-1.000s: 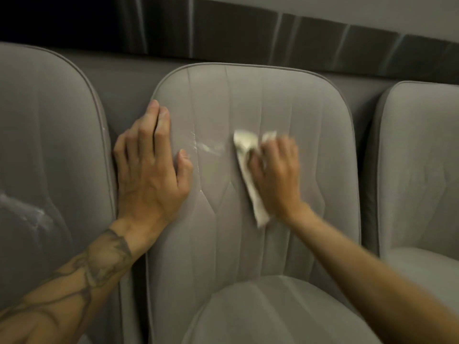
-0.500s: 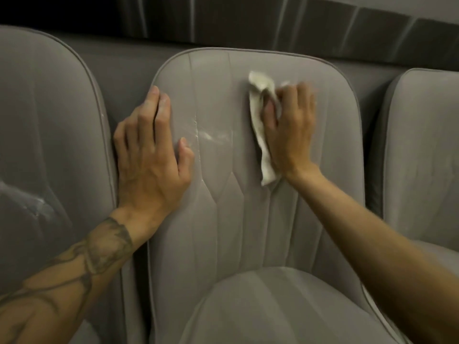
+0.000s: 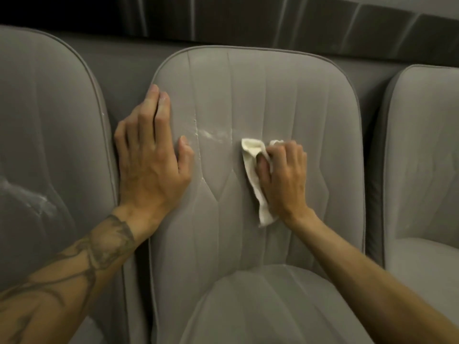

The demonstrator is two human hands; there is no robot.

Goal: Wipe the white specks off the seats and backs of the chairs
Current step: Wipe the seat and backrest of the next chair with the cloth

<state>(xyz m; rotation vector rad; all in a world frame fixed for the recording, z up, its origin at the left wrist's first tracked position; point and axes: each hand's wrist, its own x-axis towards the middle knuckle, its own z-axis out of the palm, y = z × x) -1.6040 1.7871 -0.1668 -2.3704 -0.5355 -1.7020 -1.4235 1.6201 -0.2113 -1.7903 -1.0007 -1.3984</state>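
While the left hand lies flat, fingers straight, against the left edge of the middle chair back, the right hand has its grip closed on a bunched cloth, pressed to the back near its centre. White specks form a streak across the back, long axis roughly level, between the two hands and just left of the cloth's upper end. Only the right hand carries the cloth, so the next move is judged a short leftward pass. A second white smear on the left chair is not yet wiped.
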